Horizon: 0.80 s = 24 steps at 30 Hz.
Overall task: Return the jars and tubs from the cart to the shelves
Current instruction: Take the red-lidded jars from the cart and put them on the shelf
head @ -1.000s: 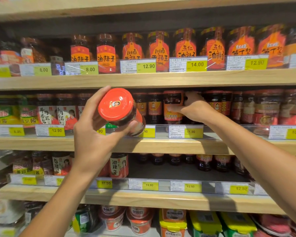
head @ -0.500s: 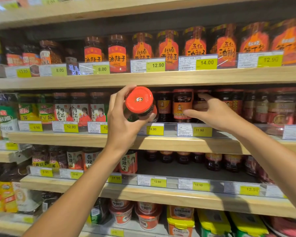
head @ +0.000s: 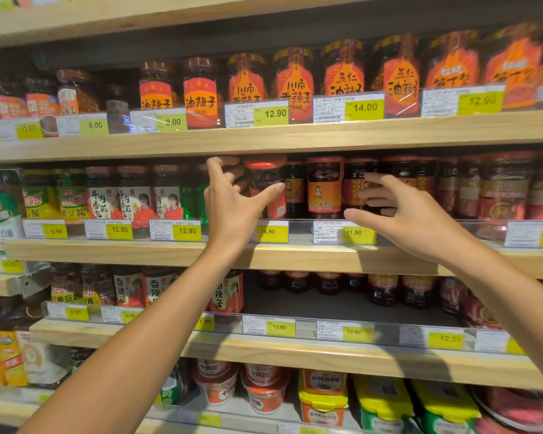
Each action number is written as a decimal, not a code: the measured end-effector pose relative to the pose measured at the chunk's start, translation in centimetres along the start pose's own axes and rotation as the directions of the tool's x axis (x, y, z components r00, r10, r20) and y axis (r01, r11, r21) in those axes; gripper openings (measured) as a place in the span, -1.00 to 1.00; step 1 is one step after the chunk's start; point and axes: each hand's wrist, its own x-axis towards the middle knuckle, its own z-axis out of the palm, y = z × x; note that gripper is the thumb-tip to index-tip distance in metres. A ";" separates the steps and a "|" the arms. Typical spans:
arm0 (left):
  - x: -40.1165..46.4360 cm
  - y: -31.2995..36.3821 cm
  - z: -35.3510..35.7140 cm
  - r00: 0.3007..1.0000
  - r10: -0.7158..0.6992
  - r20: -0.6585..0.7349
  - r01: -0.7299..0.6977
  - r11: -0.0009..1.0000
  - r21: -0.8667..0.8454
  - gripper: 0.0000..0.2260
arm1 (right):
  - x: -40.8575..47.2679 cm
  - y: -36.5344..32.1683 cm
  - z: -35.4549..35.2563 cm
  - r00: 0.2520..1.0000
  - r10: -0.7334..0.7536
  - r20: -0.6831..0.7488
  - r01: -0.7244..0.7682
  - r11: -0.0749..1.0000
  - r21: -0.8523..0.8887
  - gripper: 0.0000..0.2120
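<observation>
On the wooden shelves (head: 264, 255), rows of sauce jars stand behind a clear rail of yellow price tags (head: 271, 231); tubs (head: 264, 393) sit on the lowest shelf, and darker jars stand far back on the shelf below the hands. The red-lidded jar (head: 265, 183) now stands upright on the middle shelf above the 16.90 tag, just beside an orange-labelled jar (head: 325, 186), its lid close under the shelf above; a second ago it was held tilted out in front of the shelf. The left hand (head: 235, 205) reaches in with arm outstretched, thumb against the jar's front and fingers (head: 232, 175) curled round its far side, holding it. The right hand (head: 405, 214) has drawn back from the jars, fingers spread wide and holding nothing.
</observation>
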 end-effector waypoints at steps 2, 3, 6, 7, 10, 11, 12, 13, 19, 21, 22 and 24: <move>0.2 0.7 0.4 0.999 -0.042 -0.012 0.043 0.992 0.115 -0.14 | -0.1 0.0 -0.1 1.000 -0.011 -0.010 0.011 1.000 -0.003 0.00; 0.4 0.9 0.5 0.998 -0.057 -0.016 0.059 0.984 0.167 -0.19 | -0.2 0.1 0.0 1.000 -0.014 -0.013 0.014 1.000 -0.003 -0.02; 1.1 1.0 0.8 0.997 -0.075 -0.004 0.074 0.960 0.270 -0.41 | -0.4 0.6 0.1 1.000 -0.023 -0.018 0.022 0.999 -0.023 -0.09; 1.2 1.0 0.8 0.997 -0.073 0.000 0.070 0.953 0.295 -0.43 | -0.5 0.8 0.1 0.999 -0.030 -0.020 0.029 0.999 -0.033 -0.11; 1.4 0.8 0.7 0.998 -0.056 0.022 0.045 0.939 0.341 -0.47 | -0.8 0.8 -0.1 0.999 -0.046 -0.019 0.046 0.999 -0.027 -0.20; 1.5 0.7 0.6 0.997 -0.062 0.035 0.046 0.936 0.350 -0.49 | -0.9 0.8 -0.1 0.998 -0.055 -0.021 0.055 0.998 -0.027 -0.22; 1.6 0.6 0.5 0.996 -0.069 0.052 0.046 0.932 0.360 -0.51 | -0.9 0.7 -0.2 0.998 -0.061 -0.026 0.060 0.998 -0.030 -0.24; 1.7 0.5 0.3 0.995 -0.077 0.069 0.045 0.926 0.375 -0.53 | -1.0 0.7 -0.2 0.998 -0.063 -0.031 0.062 0.998 -0.028 -0.26; 2.0 -0.4 -0.5 0.969 -0.094 0.230 -0.034 0.866 0.500 -0.71 | -1.2 0.4 0.0 0.997 -0.063 -0.041 0.061 0.997 -0.047 -0.22; 2.3 -0.7 -0.7 0.958 -0.091 0.272 -0.054 0.874 0.483 -0.77 | -1.4 0.2 0.2 0.997 -0.065 -0.039 0.063 0.996 -0.063 -0.21; 2.5 -0.9 -0.7 0.954 -0.095 0.285 -0.055 0.877 0.477 -0.79 | -1.4 0.1 0.2 0.997 -0.064 -0.038 0.061 0.996 -0.069 -0.21; 2.5 -0.7 -1.0 0.941 -0.111 0.319 -0.062 0.872 0.486 -0.87 | -1.6 -0.2 0.2 0.997 -0.065 -0.041 0.061 0.995 -0.078 -0.22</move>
